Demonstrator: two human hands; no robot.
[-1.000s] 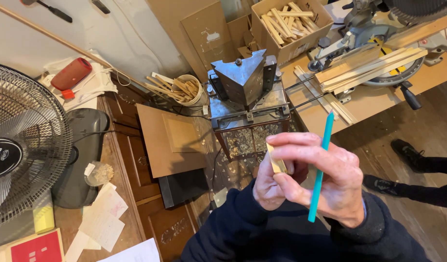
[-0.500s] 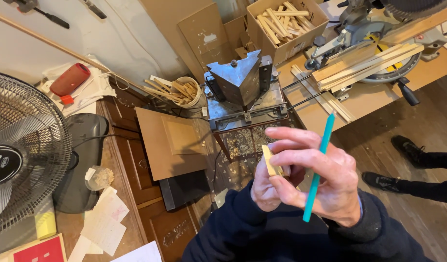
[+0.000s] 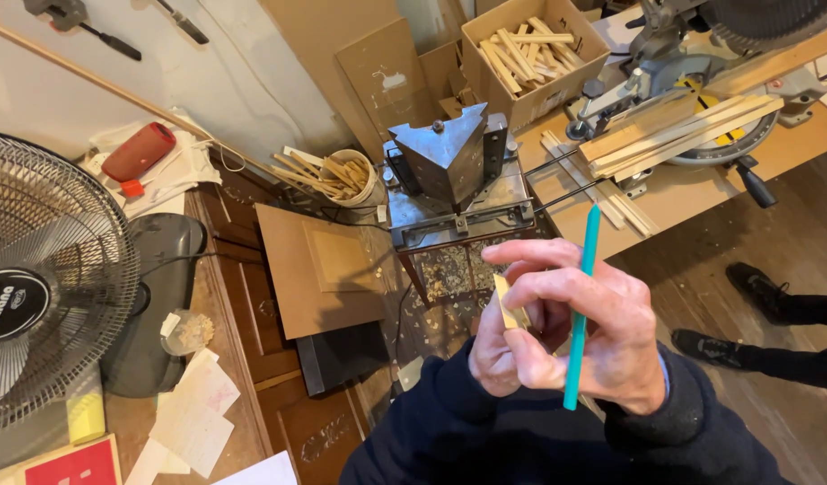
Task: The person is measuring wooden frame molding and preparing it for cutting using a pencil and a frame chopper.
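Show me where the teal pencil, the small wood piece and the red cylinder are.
teal pencil (image 3: 582, 296), head view, middle of the shaft.
small wood piece (image 3: 509, 304), head view, its pale flat face between the fingers.
red cylinder (image 3: 139, 151), head view, middle of its body.

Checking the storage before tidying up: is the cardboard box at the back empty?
No, the cardboard box is full of short pale wood sticks, heaped loosely up to near its rim.

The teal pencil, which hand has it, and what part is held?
The right hand holds the teal pencil around its middle. The left hand pinches a small wood piece at its lower end.
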